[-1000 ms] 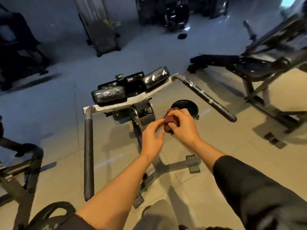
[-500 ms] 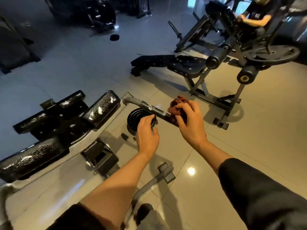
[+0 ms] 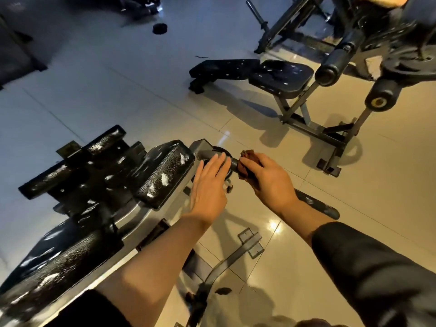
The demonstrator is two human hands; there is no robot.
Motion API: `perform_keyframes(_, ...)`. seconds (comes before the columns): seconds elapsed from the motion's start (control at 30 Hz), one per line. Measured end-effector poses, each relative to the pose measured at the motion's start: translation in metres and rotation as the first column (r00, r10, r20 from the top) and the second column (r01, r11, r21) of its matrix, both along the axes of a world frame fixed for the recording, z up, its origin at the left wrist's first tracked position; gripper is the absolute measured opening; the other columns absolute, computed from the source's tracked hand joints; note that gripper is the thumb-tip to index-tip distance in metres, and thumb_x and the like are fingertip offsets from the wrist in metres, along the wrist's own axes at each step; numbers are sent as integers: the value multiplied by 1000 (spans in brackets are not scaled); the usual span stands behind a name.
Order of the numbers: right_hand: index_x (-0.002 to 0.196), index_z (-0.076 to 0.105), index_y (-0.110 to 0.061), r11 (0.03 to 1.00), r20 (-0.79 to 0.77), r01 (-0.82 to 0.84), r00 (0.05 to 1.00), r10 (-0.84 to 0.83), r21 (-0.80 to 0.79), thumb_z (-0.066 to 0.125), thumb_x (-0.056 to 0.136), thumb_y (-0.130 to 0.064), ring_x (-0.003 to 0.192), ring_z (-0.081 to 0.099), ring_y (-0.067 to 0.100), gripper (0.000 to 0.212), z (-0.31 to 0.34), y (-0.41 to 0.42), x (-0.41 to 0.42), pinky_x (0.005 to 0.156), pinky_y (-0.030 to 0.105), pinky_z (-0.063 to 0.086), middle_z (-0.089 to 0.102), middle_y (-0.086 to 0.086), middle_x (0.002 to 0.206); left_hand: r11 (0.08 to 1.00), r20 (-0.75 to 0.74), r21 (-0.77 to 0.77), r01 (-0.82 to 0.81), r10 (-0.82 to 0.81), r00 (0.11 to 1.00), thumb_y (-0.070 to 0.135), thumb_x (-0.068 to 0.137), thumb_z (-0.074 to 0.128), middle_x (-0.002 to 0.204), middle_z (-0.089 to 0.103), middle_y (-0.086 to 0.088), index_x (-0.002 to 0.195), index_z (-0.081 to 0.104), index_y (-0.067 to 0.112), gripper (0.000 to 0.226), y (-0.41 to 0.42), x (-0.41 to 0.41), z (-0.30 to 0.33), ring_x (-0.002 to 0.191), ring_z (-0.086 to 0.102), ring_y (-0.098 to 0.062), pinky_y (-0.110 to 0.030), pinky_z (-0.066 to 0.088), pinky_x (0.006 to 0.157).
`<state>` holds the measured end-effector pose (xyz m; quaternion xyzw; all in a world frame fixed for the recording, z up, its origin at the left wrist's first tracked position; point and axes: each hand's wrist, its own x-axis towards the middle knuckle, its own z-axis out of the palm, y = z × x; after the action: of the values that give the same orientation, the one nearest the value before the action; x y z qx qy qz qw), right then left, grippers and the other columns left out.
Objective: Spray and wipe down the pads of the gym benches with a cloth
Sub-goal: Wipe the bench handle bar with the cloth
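On the handle bar (image 3: 232,164) | right hand (image 3: 269,182) clenches brown cloth (image 3: 246,165) | left hand (image 3: 210,185) flat, released, beside it | no writing readable.

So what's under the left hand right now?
The grey handle bar runs under the left hand, with a black weight plate on the floor below. The hand hides most of the plate.
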<state>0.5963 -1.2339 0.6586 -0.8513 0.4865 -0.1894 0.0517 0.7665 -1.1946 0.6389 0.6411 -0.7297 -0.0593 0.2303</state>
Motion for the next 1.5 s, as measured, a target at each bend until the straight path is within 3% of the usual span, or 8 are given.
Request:
perform_keyframes(0.23, 120, 67, -20, 1000, -77, -7, 997, 5, -24, 77, 81, -26, 92, 63, 35, 41, 1, -3, 6, 57, 40, 57, 63, 11, 119, 998, 173, 56, -6, -3, 985, 0, 86, 58, 162, 17, -1, 155, 17, 16, 81, 2, 1, 6, 150, 6, -14, -37, -9, 121)
perform_keyframes(0.43, 113, 70, -18, 998, -159, 56, 986, -50, 30, 88, 67, -20, 84, 65, 33, 49, -9, 29, -63, 53, 39, 57, 66, 12, 112, 988, 282, 134, -75, 34, 959, 5, 91, 54, 164, 6, -1, 156, 7, 17, 82, 7, -18, 17, 150, -2, -15, -38, -12, 120)
perform_keyframes(0.57, 124, 65, -19, 978, -181, 167, 973, -143, 126, 78, 80, -23, 95, 61, 33, 45, -8, 25, -69, 67, 40, 55, 62, 11, 115, 982, 330, 174, -69, 7, 944, 3, 91, 53, 164, 5, -1, 156, 6, 17, 82, 2, -19, 26, 150, -1, -16, -42, -7, 122)
perform_keyframes(0.83, 131, 56, -19, 992, -65, 41, 997, -34, 116, 60, 94, -22, 112, 50, 32, 37, 4, -14, 23, 81, 39, 49, 48, 10, 131, 969, 319, 242, -41, -39, 947, -2, 88, 50, 164, 7, -1, 156, 11, 16, 80, 0, -15, 32, 150, 0, -15, -45, -5, 121)
perform_keyframes(1.07, 108, 72, -16, 996, -105, 78, 992, -74, 34, 90, 63, -17, 85, 62, 32, 49, -14, 18, -41, 54, 36, 54, 65, 13, 109, 965, 317, 256, -56, -29, 948, 0, 90, 50, 163, 9, 2, 156, 8, 20, 80, -4, -15, 33, 150, 1, -14, -46, -6, 121)
perform_keyframes(1.3, 133, 56, -14, 990, -11, 105, 994, -104, 95, 60, 94, -22, 114, 50, 35, 40, -4, -12, 21, 79, 42, 51, 50, 14, 133, 942, 324, 332, -57, -57, 944, -5, 87, 46, 164, 2, 2, 156, 6, 19, 83, -14, -13, 39, 150, -3, -14, -48, -11, 119)
perform_keyframes(1.4, 135, 53, -9, 995, -76, 97, 993, -93, 38, 67, 88, -29, 118, 50, 39, 53, -12, -11, 25, 90, 46, 53, 48, 20, 139, 934, 327, 354, -46, -78, 942, -3, 88, 46, 164, 1, 3, 156, 6, 21, 82, -17, -10, 41, 150, -2, -14, -48, -12, 119)
perform_keyframes(1.5, 142, 47, -6, 991, -256, -105, 963, 80, -83, 50, 96, -25, 133, 38, 47, 50, -33, 7, -1, 109, 55, 38, 37, 27, 148, 936, 323, 350, -42, -78, 943, -2, 90, 46, 164, 1, 5, 156, 6, 22, 82, -17, -9, 39, 150, -3, -12, -47, -13, 119)
